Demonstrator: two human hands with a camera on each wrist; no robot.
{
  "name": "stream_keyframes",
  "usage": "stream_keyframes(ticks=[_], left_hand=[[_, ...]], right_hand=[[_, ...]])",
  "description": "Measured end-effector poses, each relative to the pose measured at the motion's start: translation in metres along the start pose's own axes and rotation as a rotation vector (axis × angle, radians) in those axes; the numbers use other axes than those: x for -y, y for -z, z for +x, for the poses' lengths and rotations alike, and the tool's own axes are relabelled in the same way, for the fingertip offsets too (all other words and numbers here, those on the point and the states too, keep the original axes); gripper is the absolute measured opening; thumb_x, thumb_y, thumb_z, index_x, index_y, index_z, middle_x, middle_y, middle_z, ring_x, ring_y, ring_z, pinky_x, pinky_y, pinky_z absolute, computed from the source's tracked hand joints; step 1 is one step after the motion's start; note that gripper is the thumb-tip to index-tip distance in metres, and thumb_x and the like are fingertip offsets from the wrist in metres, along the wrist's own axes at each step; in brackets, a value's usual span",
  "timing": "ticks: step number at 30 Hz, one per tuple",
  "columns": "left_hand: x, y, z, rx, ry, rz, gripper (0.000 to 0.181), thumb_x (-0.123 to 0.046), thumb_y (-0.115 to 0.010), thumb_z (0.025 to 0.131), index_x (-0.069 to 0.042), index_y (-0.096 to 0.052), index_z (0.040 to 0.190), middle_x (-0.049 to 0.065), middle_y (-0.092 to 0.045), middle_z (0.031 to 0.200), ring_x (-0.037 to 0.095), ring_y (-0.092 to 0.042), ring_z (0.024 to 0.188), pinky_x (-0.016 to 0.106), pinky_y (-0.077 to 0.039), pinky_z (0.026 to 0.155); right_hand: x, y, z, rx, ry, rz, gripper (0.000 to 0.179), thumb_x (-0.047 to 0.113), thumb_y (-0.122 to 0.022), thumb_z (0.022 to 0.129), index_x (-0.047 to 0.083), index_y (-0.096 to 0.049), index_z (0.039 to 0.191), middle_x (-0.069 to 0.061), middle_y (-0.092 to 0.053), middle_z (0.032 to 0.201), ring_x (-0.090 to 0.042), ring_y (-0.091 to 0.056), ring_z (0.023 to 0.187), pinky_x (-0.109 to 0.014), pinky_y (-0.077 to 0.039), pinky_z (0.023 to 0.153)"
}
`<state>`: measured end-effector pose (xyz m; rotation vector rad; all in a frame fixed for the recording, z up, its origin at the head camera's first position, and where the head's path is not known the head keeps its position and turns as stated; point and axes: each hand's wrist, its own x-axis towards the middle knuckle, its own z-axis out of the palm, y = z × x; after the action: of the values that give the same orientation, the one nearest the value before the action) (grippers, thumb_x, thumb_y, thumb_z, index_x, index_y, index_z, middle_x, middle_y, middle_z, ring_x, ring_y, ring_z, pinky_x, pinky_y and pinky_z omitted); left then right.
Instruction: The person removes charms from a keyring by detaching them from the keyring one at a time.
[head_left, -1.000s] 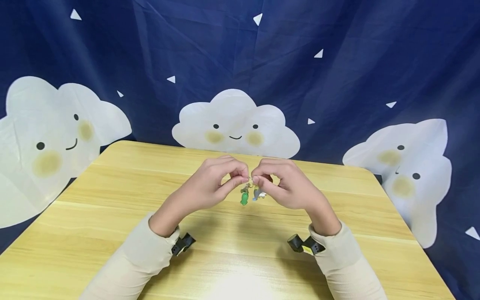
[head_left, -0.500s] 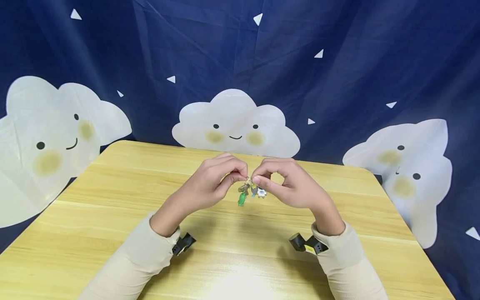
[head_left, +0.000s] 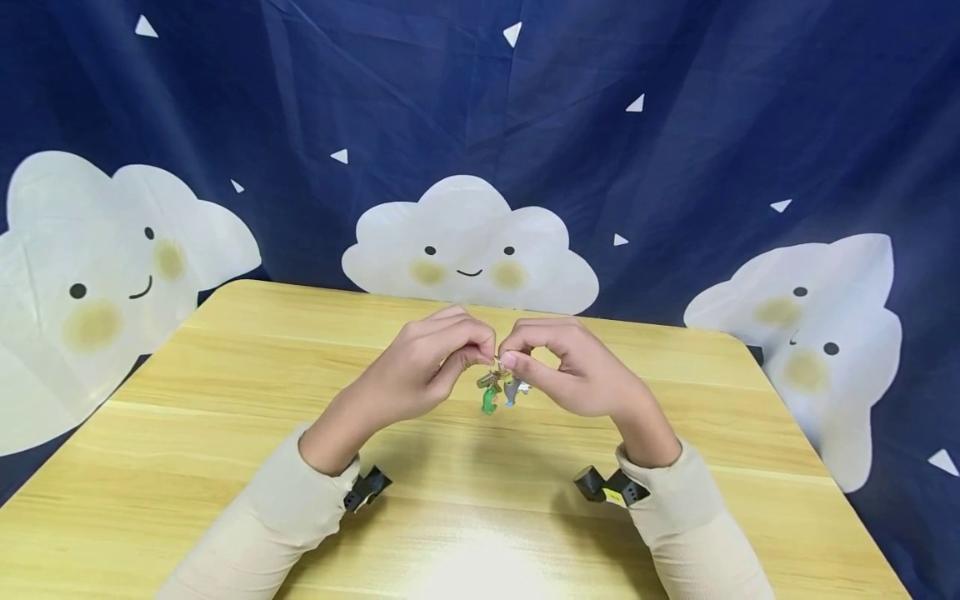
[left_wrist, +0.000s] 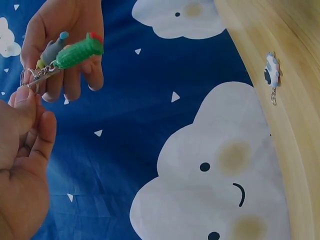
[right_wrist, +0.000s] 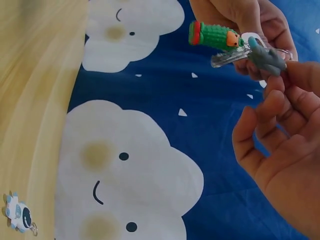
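Above the table, both hands meet at a thin metal key ring (left_wrist: 21, 77). My left hand (head_left: 427, 367) pinches it between thumb and index finger. From the other side, the thumb and index finger of my right hand (head_left: 573, 367) pinch the ring by the top of a grey charm (right_wrist: 267, 60) with a blue tip. A bumpy green figure charm (left_wrist: 80, 53) with a red end dangles from the ring, and beside it hangs a silver key (right_wrist: 225, 58). The other fingers of the right hand are loosely bent in the right wrist view.
A small white and pale-blue astronaut-like charm (left_wrist: 271, 70) with a short chain lies on the wooden table (head_left: 480, 475), partly behind the grey charm in the head view. A dark blue curtain (head_left: 420, 92) with smiling clouds hangs behind the table.
The green and grey charms swing and turn a little beneath the fingers. My right hand shifts slightly left, toward the left hand; both keep pinching at the ring.
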<state>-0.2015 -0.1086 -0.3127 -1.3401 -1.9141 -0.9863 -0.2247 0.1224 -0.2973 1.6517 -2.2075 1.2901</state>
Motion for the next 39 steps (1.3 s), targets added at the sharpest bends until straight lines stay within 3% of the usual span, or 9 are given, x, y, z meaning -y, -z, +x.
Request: stream_keyframes(ticks=[9, 15, 18, 21, 30, 39], left_hand=[[0.0015, -0.0027, 0.0003, -0.035, -0.054, -0.008, 0.021, 0.010, -0.073, 0.086, -0.006, -0.062, 0.093, 0.001, -0.063, 0.086, 0.014, -0.056, 0.079, 0.023, -0.046, 0.068], [0.0044, -0.0032, -0.0020, -0.032, 0.083, 0.024, 0.006, -0.010, -0.069, 0.097, -0.007, -0.064, 0.095, 0.000, -0.067, 0.087, 0.014, -0.057, 0.080, 0.025, -0.048, 0.068], [0.0045, -0.0023, -0.0029, -0.015, 0.170, 0.036, 0.006, -0.010, -0.071, 0.097, -0.007, -0.065, 0.096, -0.001, -0.067, 0.088, 0.012, -0.057, 0.082, 0.025, -0.050, 0.070], [0.0037, -0.0017, -0.0030, -0.004, 0.209, 0.024, 0.004, -0.009, -0.071, 0.096, -0.008, -0.067, 0.097, -0.003, -0.066, 0.088, 0.009, -0.058, 0.083, 0.025, -0.050, 0.071], [0.0012, -0.0057, -0.0007, -0.010, 0.170, -0.021, 0.005, -0.006, -0.077, 0.090, -0.009, -0.074, 0.093, -0.004, -0.069, 0.090, 0.011, -0.058, 0.084, 0.028, -0.052, 0.075], [0.0002, -0.0055, -0.0006, -0.004, 0.143, -0.006, 0.006, -0.003, -0.076, 0.090, -0.007, -0.073, 0.091, -0.002, -0.069, 0.089, 0.011, -0.058, 0.084, 0.025, -0.052, 0.075]], right_hand=[[-0.0040, -0.0015, 0.0011, -0.014, -0.001, 0.003, 0.021, -0.002, -0.061, 0.097, 0.015, -0.069, 0.089, 0.010, -0.060, 0.080, -0.011, -0.055, 0.076, -0.029, -0.046, 0.069], [-0.0056, -0.0004, 0.0010, -0.062, -0.026, -0.037, 0.020, -0.003, -0.062, 0.097, 0.014, -0.071, 0.091, 0.008, -0.061, 0.078, -0.011, -0.056, 0.072, -0.029, -0.047, 0.069], [-0.0062, -0.0002, -0.0001, -0.080, -0.051, -0.043, 0.019, -0.003, -0.062, 0.097, 0.013, -0.072, 0.091, 0.006, -0.063, 0.078, -0.012, -0.058, 0.072, -0.030, -0.048, 0.071], [-0.0067, 0.0001, -0.0010, -0.104, -0.062, -0.057, 0.018, -0.002, -0.063, 0.097, 0.013, -0.072, 0.091, 0.006, -0.064, 0.079, -0.012, -0.059, 0.073, -0.029, -0.048, 0.070], [-0.0071, 0.0016, -0.0025, -0.144, -0.059, -0.074, 0.019, -0.002, -0.065, 0.096, 0.015, -0.074, 0.092, 0.002, -0.065, 0.079, -0.012, -0.059, 0.073, -0.030, -0.048, 0.067], [-0.0077, 0.0005, -0.0022, -0.148, -0.043, -0.087, 0.019, -0.002, -0.066, 0.095, 0.015, -0.074, 0.092, 0.008, -0.061, 0.077, -0.011, -0.057, 0.071, -0.028, -0.047, 0.065]])
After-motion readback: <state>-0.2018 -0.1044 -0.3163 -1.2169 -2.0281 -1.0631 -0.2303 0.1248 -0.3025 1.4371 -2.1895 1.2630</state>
